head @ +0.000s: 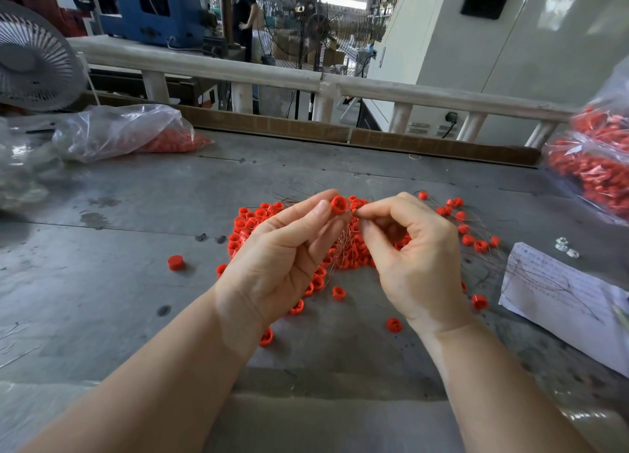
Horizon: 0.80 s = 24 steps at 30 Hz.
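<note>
Bright, even daylight in here, a bit blown out at the far back. Left hand, right hand, red cap and wire look crisp, with hardly any shadow on the table. The rail bows fisheye-style, and the left bag and right bag smear blurry.

A pile of red caps lay on a grey table. Just above the pile, the left hand pinched one red cap between thumb and finger, with its open end up. Right beside that cap, the right hand pinched a thin wire. A bunch of wires hung between the two hands, over the pile. Left of the pile sat one lone cap. Far left of the pile lay a clear bag with red caps inside. Right of the pile lay a white paper, and farther right another full bag.
</note>
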Motion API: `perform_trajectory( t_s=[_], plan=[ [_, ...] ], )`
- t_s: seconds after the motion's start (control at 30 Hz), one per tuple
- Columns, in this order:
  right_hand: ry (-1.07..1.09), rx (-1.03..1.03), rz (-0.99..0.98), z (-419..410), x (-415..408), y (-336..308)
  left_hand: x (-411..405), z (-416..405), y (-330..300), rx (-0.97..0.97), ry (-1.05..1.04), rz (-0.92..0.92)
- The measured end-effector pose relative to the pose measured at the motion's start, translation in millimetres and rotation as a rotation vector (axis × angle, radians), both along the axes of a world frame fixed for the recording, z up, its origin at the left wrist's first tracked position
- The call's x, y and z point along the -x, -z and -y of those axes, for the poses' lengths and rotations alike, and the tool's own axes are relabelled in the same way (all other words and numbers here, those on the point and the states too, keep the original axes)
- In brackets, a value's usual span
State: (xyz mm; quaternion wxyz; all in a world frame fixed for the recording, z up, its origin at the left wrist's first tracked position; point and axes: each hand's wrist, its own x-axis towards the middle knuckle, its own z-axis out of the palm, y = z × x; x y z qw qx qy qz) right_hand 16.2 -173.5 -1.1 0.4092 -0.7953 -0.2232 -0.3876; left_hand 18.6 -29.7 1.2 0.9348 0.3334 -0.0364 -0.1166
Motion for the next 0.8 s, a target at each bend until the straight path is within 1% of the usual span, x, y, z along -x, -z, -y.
perform_trajectory(
  t_s=[0.4, 0.8],
  plan=[
    [0.009, 0.014, -0.007, 1.2, -0.6, 1.1, 4.0, 3.9, -2.4, -0.009, -0.022, 0.009],
    [0.021, 0.021, 0.005, 1.4, -2.4, 2.2, 2.7, 1.4, -4.1, 0.014, 0.025, -0.013]
  ],
)
